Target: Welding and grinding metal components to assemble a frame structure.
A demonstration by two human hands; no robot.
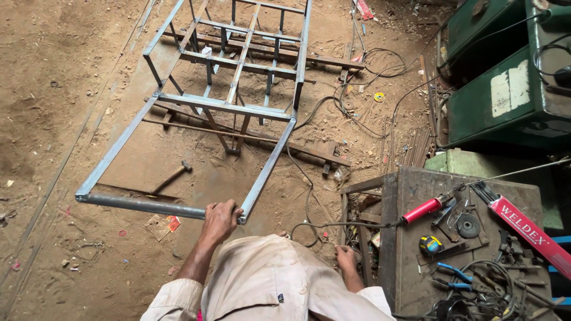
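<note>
From the head camera I see my left hand (220, 219) clenched around the near end bar of a metal frame (226, 107), close to its right corner. The frame's long axis runs straight away from me across the dirt floor (53, 119), so my left hand is the nearer one. My right hand (346, 259) hangs low beside a workbench (410, 249); it looks half curled, but I cannot tell whether it holds anything. A hammer (171, 176) lies inside the frame's outline. On the bench sit a red-handled tool (423, 209), a tape measure (430, 244) and blue pliers (455, 272).
</note>
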